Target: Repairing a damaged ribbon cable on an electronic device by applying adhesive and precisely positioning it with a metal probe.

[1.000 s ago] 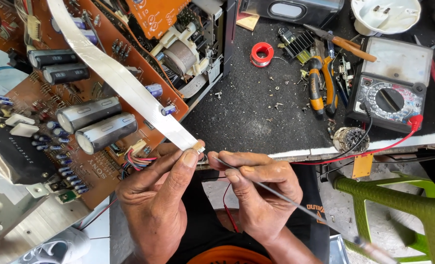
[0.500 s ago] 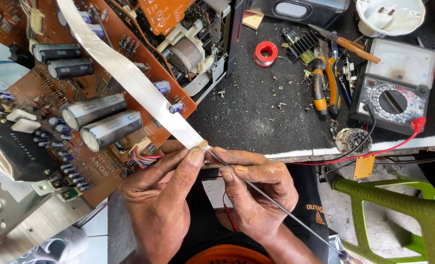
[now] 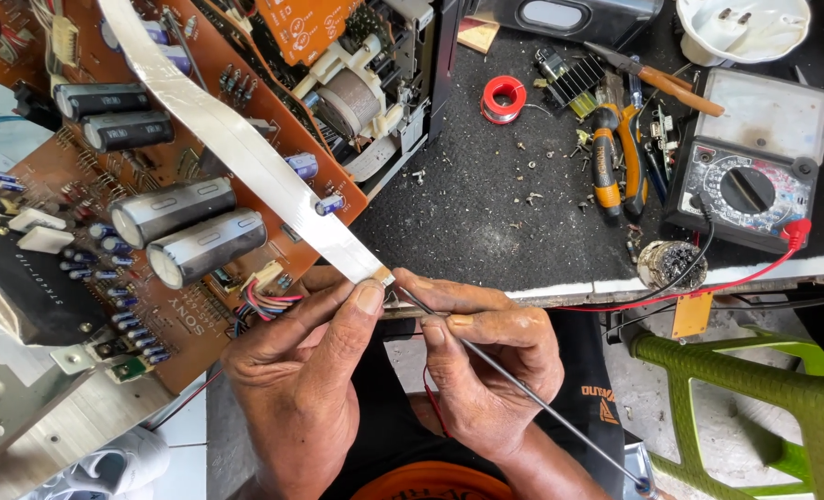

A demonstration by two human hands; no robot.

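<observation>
While the black work mat (image 3: 486, 194) covers most of the bench on the right, the biggest thing in view is the brown circuit board (image 3: 78, 268), which lies tilted across the left half. On this board two large silver capacitors (image 3: 189, 231) lie side by side, and two dark ones (image 3: 115, 111) sit further up. An orange board (image 3: 305, 23) and a round motor part (image 3: 347, 97) are above them, at the edge of a metal chassis.

A long flat white ribbon cable (image 3: 236, 148) runs diagonally from the top left down to the middle of the picture. Its lower end is at the front edge of the bench, just above the person's lap. The left hand (image 3: 305, 389) pinches this end between thumb and forefinger, so it is closed on the cable. The right hand (image 3: 486, 361) is just beside it, almost touching, and is closed around a thin metal rod (image 3: 514, 384). The tip of the rod meets the cable end, and its other end goes down to the bottom right.

On the mat, well apart from the hands, there is an analog multimeter (image 3: 754, 176) with a red lead, pliers with orange handles (image 3: 616, 162) beside it, and a small red spool (image 3: 503, 97). A green plastic stool (image 3: 754, 389) stands below the bench at the right.
</observation>
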